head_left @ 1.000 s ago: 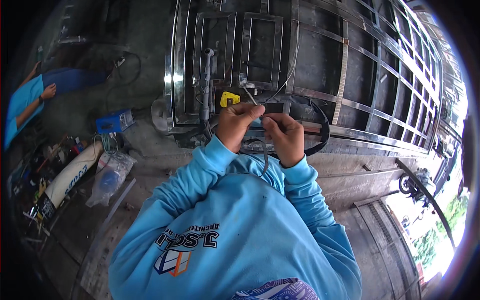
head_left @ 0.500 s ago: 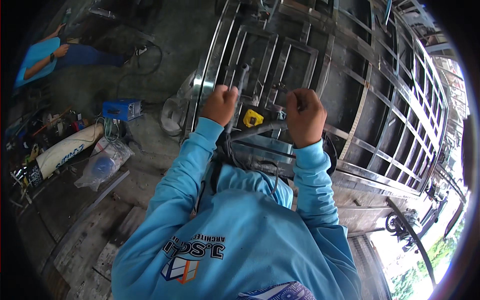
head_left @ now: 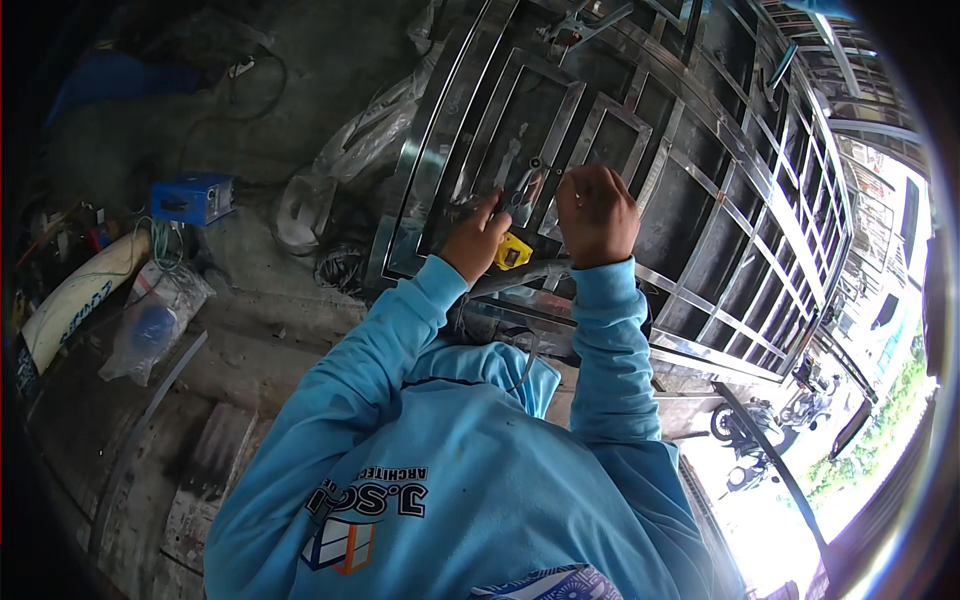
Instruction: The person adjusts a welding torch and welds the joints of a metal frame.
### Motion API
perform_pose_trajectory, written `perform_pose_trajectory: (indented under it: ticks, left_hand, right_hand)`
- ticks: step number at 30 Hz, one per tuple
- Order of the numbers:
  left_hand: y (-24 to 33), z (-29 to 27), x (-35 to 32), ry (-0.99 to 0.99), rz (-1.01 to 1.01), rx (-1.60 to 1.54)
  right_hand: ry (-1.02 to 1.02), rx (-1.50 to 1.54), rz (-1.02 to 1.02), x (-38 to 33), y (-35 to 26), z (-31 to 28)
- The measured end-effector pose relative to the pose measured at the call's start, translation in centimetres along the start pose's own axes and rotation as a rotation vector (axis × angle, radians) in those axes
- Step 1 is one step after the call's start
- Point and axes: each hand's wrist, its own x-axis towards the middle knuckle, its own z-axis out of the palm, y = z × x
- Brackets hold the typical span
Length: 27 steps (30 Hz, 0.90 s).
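My left hand [head_left: 478, 243] is closed around a slim grey welding torch [head_left: 526, 186], whose rounded head points away from me. Part of its handle is hidden by my fingers. To the right, my right hand [head_left: 598, 217] is curled shut above the metal panel; whatever it may hold is too small or hidden to make out. Right beside my left hand sits a yellow tape measure [head_left: 513, 252]. Beneath both hands lies a shiny metal panel [head_left: 572, 110] with rectangular mouldings.
A long metal grille [head_left: 735, 200] stretches off to the right. At left are a blue machine box [head_left: 193, 200], a white gas cylinder [head_left: 85, 300] and a clear plastic bag [head_left: 155, 325]. A clamp [head_left: 572, 30] sits on the panel's far part. Motorcycles [head_left: 750, 430] stand outside.
My view has shifted, and most of the other person has left the picture. My left hand and the torch have come closer to my right hand and the tape measure.
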Motion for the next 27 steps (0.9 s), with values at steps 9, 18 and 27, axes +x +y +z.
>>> perform_pose_trajectory:
  ticks: [9,18,27]
  left_hand:
    - [-1.4,2.1,0.0,0.236,0.204,-0.173]
    - [2.6,1.6,-1.6,0.097,-0.227,-0.637]
    - [2.2,1.9,-1.5,0.105,-0.17,-0.578]
  right_hand:
    - [-0.001,-0.059,0.049,0.4,1.3,1.1]
    - [-0.031,0.027,0.196,-0.8,3.7,1.4]
    - [-0.068,0.131,0.322,-1.2,3.9,0.1]
